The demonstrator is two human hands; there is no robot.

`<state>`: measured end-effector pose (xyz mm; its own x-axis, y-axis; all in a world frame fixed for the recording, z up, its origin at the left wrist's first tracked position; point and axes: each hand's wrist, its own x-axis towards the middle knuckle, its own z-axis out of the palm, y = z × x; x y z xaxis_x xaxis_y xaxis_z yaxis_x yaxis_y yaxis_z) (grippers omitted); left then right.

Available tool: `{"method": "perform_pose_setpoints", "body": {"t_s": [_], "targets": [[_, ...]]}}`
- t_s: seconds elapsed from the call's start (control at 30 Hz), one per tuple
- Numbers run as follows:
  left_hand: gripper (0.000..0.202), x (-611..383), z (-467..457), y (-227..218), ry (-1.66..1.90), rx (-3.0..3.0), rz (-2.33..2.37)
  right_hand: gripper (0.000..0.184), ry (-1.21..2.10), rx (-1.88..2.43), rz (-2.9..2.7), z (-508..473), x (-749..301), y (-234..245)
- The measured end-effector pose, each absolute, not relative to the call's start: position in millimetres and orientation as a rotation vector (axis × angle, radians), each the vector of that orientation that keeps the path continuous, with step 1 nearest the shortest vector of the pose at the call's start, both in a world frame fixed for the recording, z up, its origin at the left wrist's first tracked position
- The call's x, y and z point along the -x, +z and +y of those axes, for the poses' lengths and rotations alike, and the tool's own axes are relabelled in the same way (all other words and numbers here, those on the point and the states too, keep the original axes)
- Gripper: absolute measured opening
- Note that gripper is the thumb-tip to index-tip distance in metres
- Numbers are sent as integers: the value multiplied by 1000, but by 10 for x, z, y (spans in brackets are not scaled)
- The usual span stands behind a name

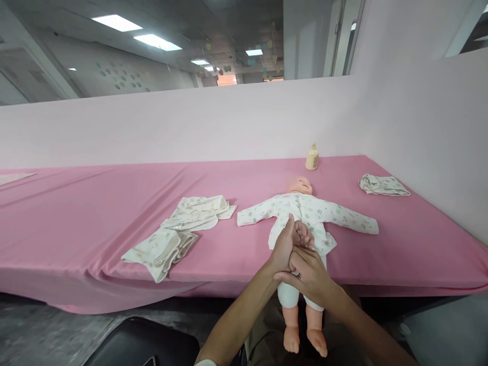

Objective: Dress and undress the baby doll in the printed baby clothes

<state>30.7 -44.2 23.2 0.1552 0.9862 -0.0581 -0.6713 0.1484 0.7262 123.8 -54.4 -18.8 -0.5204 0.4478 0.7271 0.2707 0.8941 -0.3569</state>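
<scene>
A baby doll (300, 185) lies face up in a white printed long-sleeved top (263, 209), its sleeves spread to both sides. White trousers (287, 296) cover its upper legs, and its bare feet hang past the table edge. My hands are together above the doll's belly and thighs. My left hand (284, 246) has its thumb up and its fingers curled; what they close on is hidden. Wrapped against the base of the left hand is my right hand (310, 272), thumb across the left wrist.
Folded printed baby clothes (198, 212) and a folded cloth (158, 252) lie to the left on the pink table cover (95, 213). A pump bottle (312, 158) stands near the wall, with another folded cloth (383, 185) at right. A black chair (145, 343) is below left.
</scene>
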Motion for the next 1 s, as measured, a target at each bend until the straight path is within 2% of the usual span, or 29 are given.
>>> {"method": "perform_pose_setpoints", "body": {"t_s": [0.17,0.3,0.4,0.53,0.63,0.73,0.83,0.9,1.0], "targets": [[58,-291,-448,164,1258,-799,714,31,291,446,-2166,-539,-1277,-198],[45,-209,-454,225,1264,-1012,905,18,526,464,-2177,-503,-1282,-253],[29,-42,-465,320,1417,-1236,1086,18,693,465,-2134,-476,-1280,-281],[17,389,-494,395,1494,-1461,1376,23,682,424,-2138,-461,-1285,-299],[16,876,-547,366,1364,-1641,1735,21,573,397,-2184,-466,-1285,-325],[26,1431,-655,285,879,-1892,2230,19,510,417,-2212,-482,-1289,-361],[32,1868,-790,181,456,-1829,2551,18,525,490,-2152,-478,-1327,-369],[34,1985,-847,108,423,-1791,2563,19,536,555,-2077,-433,-1377,-339],[36,1816,-822,-9,724,-1751,2351,16,535,679,-1941,-273,-1470,-244]]}}
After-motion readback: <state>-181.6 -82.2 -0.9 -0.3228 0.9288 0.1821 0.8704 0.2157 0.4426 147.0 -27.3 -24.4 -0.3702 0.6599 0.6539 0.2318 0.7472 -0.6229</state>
